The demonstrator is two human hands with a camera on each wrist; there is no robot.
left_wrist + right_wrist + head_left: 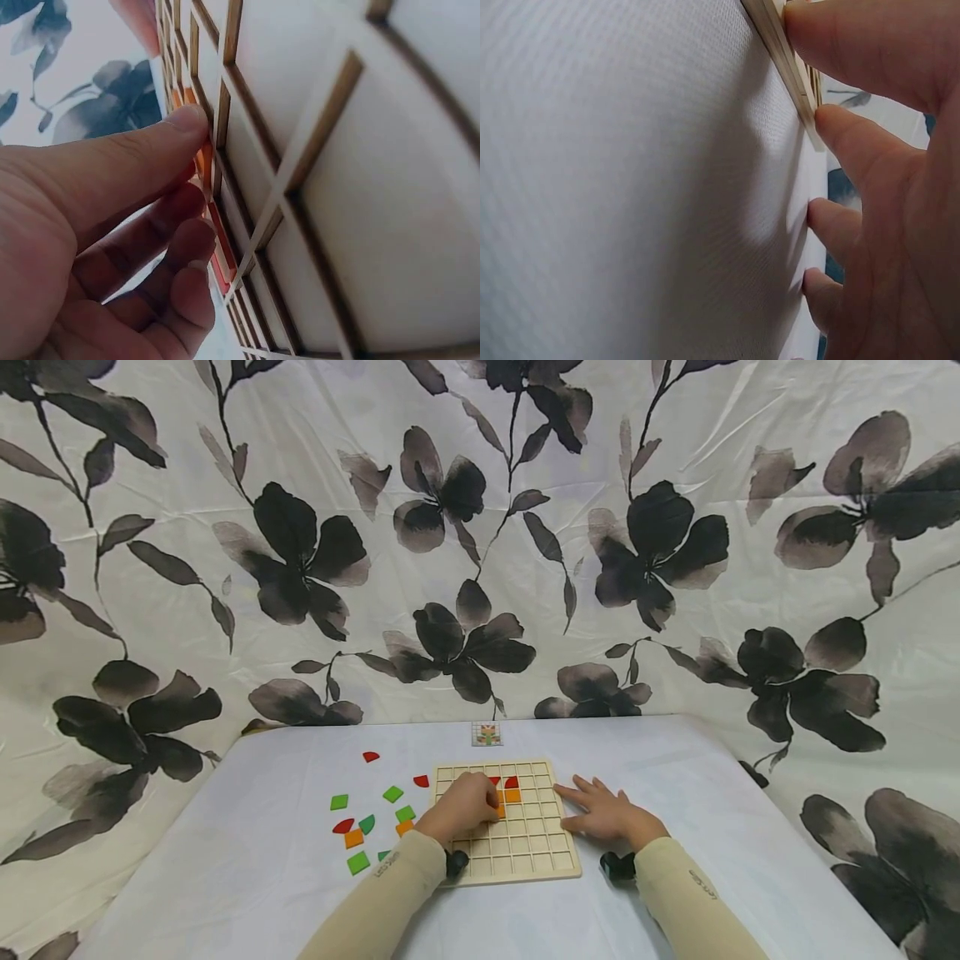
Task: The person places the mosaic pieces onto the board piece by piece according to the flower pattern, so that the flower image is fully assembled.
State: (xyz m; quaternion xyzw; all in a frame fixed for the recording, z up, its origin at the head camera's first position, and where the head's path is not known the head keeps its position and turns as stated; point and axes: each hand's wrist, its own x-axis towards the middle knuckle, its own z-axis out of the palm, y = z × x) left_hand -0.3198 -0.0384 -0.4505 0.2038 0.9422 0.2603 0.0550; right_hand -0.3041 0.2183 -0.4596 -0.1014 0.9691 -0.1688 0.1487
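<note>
A wooden grid board (pixel 525 867) lies on the white table. My left hand (pixel 465 806) reaches over its left half, thumb and curled fingers at an orange square tile (pixel 501 811) in a cell. The left wrist view shows the thumb (pixel 187 120) against the orange tile (pixel 201 159); part of the tile is hidden behind the fingers. Another orange square (pixel 513 796) and a red quarter-round tile (pixel 512 782) fill nearby cells. My right hand (pixel 609 814) spreads its fingers at the board's right edge. In the right wrist view, the thumb and a finger touch the board's rim (pixel 799 90).
Left of the board lie loose green squares (pixel 358 862), orange squares (pixel 354 838), red pieces (pixel 343 826) and green rounded pieces (pixel 367 824). A small patterned card (pixel 487 734) lies behind the board. A floral cloth (pixel 450 568) hangs at the table's far edge.
</note>
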